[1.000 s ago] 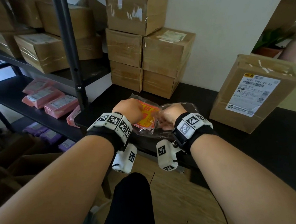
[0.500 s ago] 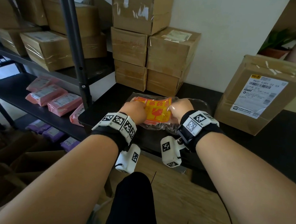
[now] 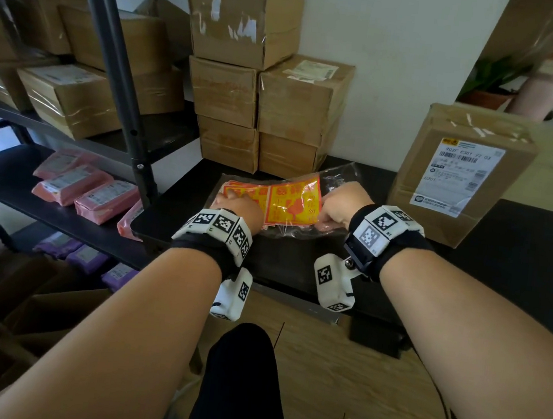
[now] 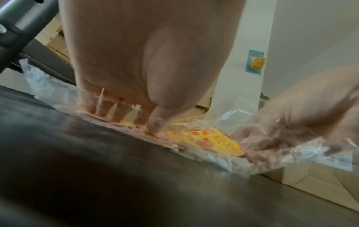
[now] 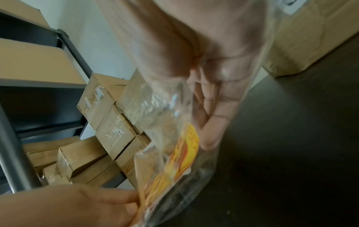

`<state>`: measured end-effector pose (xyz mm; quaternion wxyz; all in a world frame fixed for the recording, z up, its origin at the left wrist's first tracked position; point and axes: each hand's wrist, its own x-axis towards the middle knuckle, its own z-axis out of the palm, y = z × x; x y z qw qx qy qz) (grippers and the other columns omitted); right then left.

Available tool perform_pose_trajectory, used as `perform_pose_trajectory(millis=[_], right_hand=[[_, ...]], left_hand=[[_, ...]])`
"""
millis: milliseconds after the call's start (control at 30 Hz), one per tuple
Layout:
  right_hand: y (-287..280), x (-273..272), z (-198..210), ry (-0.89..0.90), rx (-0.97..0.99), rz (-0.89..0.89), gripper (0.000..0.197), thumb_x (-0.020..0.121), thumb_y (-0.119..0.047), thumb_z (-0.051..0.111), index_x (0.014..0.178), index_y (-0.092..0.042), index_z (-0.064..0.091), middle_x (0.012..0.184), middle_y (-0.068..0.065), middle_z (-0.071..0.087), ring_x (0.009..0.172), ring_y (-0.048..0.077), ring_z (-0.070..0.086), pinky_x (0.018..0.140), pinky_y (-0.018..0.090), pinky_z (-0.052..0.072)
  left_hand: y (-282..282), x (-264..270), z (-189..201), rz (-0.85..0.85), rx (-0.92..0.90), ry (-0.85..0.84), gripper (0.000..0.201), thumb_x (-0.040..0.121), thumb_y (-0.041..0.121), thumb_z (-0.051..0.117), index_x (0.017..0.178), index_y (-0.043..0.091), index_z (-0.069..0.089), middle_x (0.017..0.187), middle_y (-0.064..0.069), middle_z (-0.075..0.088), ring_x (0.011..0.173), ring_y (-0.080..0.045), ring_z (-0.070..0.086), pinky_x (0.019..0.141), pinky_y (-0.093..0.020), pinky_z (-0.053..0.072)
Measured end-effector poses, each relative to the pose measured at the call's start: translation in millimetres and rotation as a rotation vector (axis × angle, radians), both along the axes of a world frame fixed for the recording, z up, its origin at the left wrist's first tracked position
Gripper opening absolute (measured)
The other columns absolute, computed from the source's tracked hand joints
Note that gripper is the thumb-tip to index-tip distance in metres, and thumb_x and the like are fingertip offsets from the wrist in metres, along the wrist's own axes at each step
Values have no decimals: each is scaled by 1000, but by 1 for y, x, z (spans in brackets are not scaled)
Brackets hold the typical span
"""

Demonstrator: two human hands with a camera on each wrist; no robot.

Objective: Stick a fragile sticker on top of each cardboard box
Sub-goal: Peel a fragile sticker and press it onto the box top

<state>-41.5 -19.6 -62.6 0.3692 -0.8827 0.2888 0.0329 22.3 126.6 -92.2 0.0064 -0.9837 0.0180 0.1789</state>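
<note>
A stack of orange-yellow fragile stickers lies in a clear plastic bag on the black table. My left hand pinches the stack's left end, fingertips pointing down on it. My right hand grips the right edge of the top sticker sheet, which tilts up off the stack. Plastic film covers the right fingers. Several cardboard boxes are stacked against the wall behind. A larger labelled box stands on the right.
A metal shelf post rises close on the left, with taped boxes and pink parcels on its shelves. Purple parcels lie lower down. A potted plant sits behind the large box.
The right hand has drawn the top sticker sheet up and to the right, out of the crumpled bag. The left hand stays on the stack's left end.
</note>
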Motion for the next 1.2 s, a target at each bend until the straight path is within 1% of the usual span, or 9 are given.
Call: perform_pose_trajectory(millis=[67, 167, 233, 333, 533, 733, 800, 900, 1200], right_hand=[[-5, -3, 2, -67, 97, -64, 21, 85, 3, 62, 104, 8, 66, 88, 13, 70, 73, 22, 69, 65, 29, 59], [-11, -14, 13, -162, 57, -193, 16, 90, -1, 55, 100, 4, 67, 73, 13, 66, 61, 22, 65, 57, 28, 56], [-19, -19, 18, -249, 56, -213, 22, 93, -3, 50, 106, 5, 66, 77, 14, 64, 71, 25, 64, 69, 33, 57], [-29, -36, 24, -329, 34, -161, 28, 90, -1, 50, 113, 3, 66, 91, 12, 61, 86, 26, 60, 89, 42, 55], [-45, -76, 40, -542, -76, -207, 27, 90, 2, 48, 92, -11, 71, 89, 6, 68, 94, 26, 65, 90, 43, 54], [-58, -112, 47, -729, 5, -211, 32, 92, -1, 53, 81, -30, 61, 88, -2, 68, 82, 12, 66, 80, 29, 56], [-63, -122, 49, -777, 12, -242, 25, 93, -3, 54, 91, -25, 65, 91, -3, 69, 82, 11, 67, 82, 30, 57], [-70, -138, 52, -804, 7, -260, 25, 94, -4, 53, 109, -19, 66, 95, -2, 70, 77, 7, 66, 76, 26, 58], [-83, -174, 43, -852, -276, -388, 30, 92, -12, 60, 121, -22, 58, 111, -6, 57, 96, 5, 54, 74, 12, 40]], left_hand=[[3, -3, 3, -21, 33, 4, 68, 99, 23, 46, 155, 16, 9, 161, -12, 5, 146, -33, 12, 116, -51, 23], [2, -9, 13, 7, -44, -51, 64, 100, 20, 45, 154, 8, 12, 159, -15, 13, 144, -33, 18, 117, -48, 24], [2, -15, 22, -46, -102, -150, 58, 97, 20, 46, 151, 11, 25, 155, -14, 23, 142, -34, 24, 115, -48, 26], [-2, -14, 33, -157, -382, -284, 39, 91, 14, 40, 128, 8, 53, 132, -17, 51, 122, -35, 46, 101, -47, 42], [-32, -48, 69, -268, -862, -406, 34, 93, 10, 43, 118, 9, 66, 120, -12, 66, 113, -31, 60, 93, -34, 47], [-67, -74, 75, -255, -1141, -260, 23, 93, 24, 54, 101, 7, 68, 92, -10, 70, 91, -30, 67, 76, -37, 50], [-74, -85, 76, -256, -1247, -147, 16, 93, 23, 58, 93, 10, 66, 88, -14, 71, 79, -28, 68, 75, -38, 56], [-79, -100, 78, -217, -1396, -25, 13, 95, 12, 58, 97, 2, 66, 91, -19, 69, 63, -17, 61, 58, -22, 55], [-96, -123, 72, -192, -1565, 73, 16, 91, 12, 65, 105, 5, 68, 97, -9, 73, 84, -18, 69, 73, -24, 57]])
